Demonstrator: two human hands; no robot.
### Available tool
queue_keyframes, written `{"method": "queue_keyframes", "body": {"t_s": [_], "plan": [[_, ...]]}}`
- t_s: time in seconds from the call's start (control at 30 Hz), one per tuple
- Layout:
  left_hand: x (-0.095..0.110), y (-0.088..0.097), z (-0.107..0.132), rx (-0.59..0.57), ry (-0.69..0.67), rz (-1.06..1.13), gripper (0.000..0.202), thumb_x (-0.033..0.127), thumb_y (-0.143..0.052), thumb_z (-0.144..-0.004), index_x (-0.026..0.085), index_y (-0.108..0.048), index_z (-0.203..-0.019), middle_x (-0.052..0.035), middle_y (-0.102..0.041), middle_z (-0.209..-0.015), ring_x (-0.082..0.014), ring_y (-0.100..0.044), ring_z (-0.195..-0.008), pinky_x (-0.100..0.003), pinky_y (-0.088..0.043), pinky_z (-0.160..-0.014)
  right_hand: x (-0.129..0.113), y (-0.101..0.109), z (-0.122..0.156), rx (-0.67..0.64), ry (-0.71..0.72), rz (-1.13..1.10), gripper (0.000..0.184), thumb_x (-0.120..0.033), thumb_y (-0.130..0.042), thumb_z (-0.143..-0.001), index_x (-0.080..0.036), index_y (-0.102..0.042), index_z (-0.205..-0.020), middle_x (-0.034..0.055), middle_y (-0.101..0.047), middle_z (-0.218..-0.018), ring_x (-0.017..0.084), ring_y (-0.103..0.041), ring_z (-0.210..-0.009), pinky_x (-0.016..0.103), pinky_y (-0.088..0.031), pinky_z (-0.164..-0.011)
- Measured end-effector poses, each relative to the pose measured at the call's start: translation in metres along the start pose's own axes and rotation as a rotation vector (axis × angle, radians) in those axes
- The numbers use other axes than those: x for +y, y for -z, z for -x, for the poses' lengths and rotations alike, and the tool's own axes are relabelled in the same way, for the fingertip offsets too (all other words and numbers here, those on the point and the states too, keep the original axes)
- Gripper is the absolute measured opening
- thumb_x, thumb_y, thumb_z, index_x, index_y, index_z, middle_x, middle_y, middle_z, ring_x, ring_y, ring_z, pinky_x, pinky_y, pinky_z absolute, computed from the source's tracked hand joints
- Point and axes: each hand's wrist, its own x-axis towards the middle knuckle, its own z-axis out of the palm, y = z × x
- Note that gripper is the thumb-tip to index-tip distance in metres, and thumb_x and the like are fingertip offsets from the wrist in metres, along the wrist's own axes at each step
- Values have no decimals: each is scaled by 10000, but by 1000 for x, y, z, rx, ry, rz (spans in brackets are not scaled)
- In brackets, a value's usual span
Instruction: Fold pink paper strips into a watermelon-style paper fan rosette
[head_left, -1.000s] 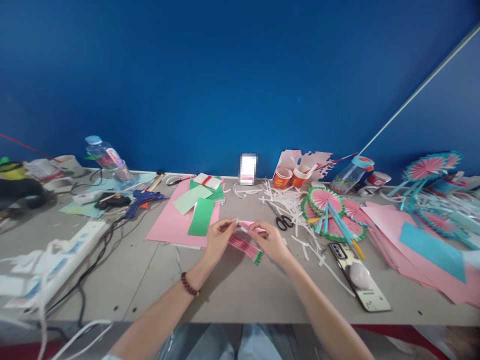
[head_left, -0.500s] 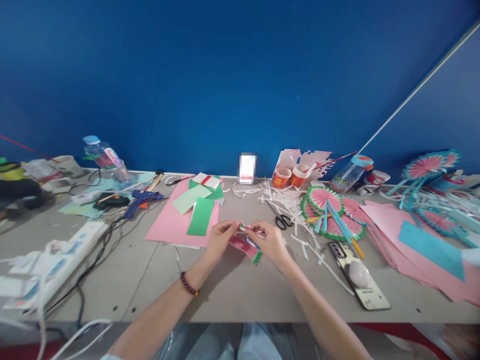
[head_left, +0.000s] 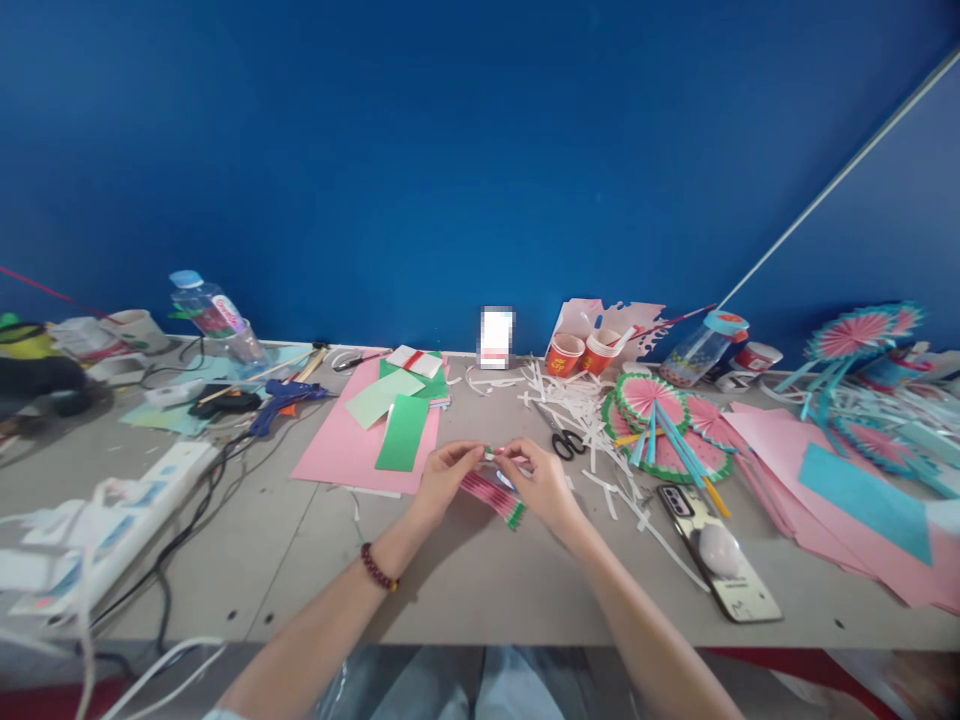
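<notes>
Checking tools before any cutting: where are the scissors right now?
In the head view, the black-handled scissors lie right of center, just beyond and to the right of the right hand, beside the scattered white paper strips.

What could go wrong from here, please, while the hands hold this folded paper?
The pleated paper, pinched between the left hand and right hand, might crease wrongly or slip. The scissors, lying against loose white strips, could snag them. The right forearm might bump the nearby phone.
</notes>
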Motion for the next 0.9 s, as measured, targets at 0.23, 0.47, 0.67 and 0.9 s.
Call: {"method": "queue_keyframes", "body": {"t_s": [0.23, 0.47, 0.67, 0.9], "plan": [[-5, 3, -4, -26, -20, -27, 291, 373, -759, -639, 160, -736, -836, -76, -737, -873, -180, -651, -775, -288, -517, -749, -4, 4, 0, -68, 0, 4, 154, -336, -546, -818, -205, -614, -775, 43, -697, -905, 170, -627, -779, 271, -468, -676], [-4, 4, -4, -6, -23, -40, 280, 389, -742, -658, 155, -737, -812, -72, -736, -841, -166, -635, -719, -268, -505, -699, -3, 3, 1, -100, 5, 24, 146, -324, -533, -837, -207, -606, -789, 34, -692, -912, 131, -578, -654, 250, -444, -624], [1, 1, 0, -21, -6, -30, 287, 400, -744, -651, 156, -740, -802, -77, -741, -852, -186, -656, -750, -291, -519, -730, 4, 1, 0, -96, -18, -10, 162, -349, -517, -854, -215, -606, -832, 49, -693, -955, 176, -638, -827, 281, -483, -723], [1, 1, 0, -10, 0, -47, 280, 392, -758, -632, 162, -744, -790, -69, -742, -822, -179, -658, -719, -290, -529, -720, 2, 3, -1, -78, -18, -3, 133, -330, -535, -835, -219, -605, -813, 36, -701, -923, 181, -647, -872, 296, -483, -784]]}}
